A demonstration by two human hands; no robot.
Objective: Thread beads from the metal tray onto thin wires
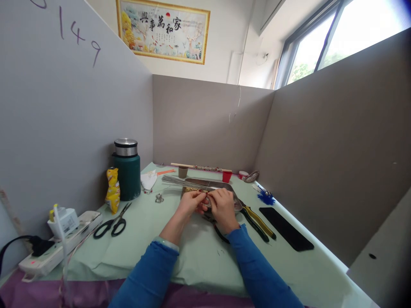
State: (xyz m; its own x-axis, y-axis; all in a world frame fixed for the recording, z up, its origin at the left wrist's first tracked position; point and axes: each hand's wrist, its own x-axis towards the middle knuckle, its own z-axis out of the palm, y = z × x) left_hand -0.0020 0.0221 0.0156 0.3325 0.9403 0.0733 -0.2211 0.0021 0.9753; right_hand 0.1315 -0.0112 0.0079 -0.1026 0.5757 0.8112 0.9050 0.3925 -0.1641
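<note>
My left hand (190,202) and my right hand (222,207) meet fingertip to fingertip above the table, both closed in a pinch. Between them is something small with a reddish tint, too small and too covered to name. Just behind my hands lies a metal tray (236,197) with gold-coloured bits in its near left part. A bundle of thin straight wires (180,181) rests across the tray's left rim. Under my right wrist, dark-handled pliers (221,234) are partly hidden. Yellow-and-green-handled pliers (258,220) lie right of that hand.
Scissors (113,224), a yellow packet (112,192), a green flask (127,177) and a power strip (61,248) stand left. A black flat slab (285,229) and blue feathery piece (266,196) lie right. Behind are a brown cup (183,172) and red cup (227,176). Partition walls enclose the table.
</note>
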